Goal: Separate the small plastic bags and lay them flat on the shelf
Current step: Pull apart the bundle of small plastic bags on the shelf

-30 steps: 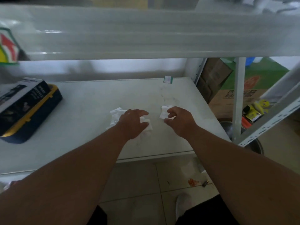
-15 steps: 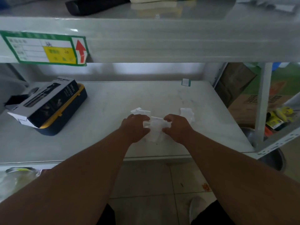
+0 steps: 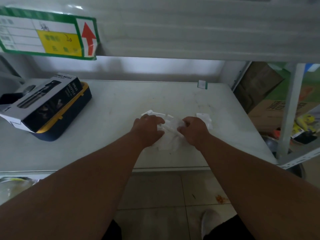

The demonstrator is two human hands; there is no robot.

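A bunch of small clear plastic bags (image 3: pixel 170 135) lies on the white shelf (image 3: pixel 121 122), between my two hands. My left hand (image 3: pixel 148 129) grips the bunch's left side with curled fingers. My right hand (image 3: pixel 193 129) pinches the bunch's right side. One separate small bag (image 3: pixel 206 118) lies flat on the shelf just right of my right hand. White bag edges (image 3: pixel 149 112) stick out behind my left hand.
A spray-bottle box (image 3: pixel 43 103) rests on a navy and yellow case (image 3: pixel 69 122) at the shelf's left. An upper shelf with a green label (image 3: pixel 46 33) hangs overhead. A grey upright post (image 3: pixel 290 110) stands at the right. Cardboard boxes (image 3: pixel 270 108) sit beyond it.
My right hand has left the single bag on the shelf and come left to the bunch. Both hands now hold the bunch together. The view has shifted left.
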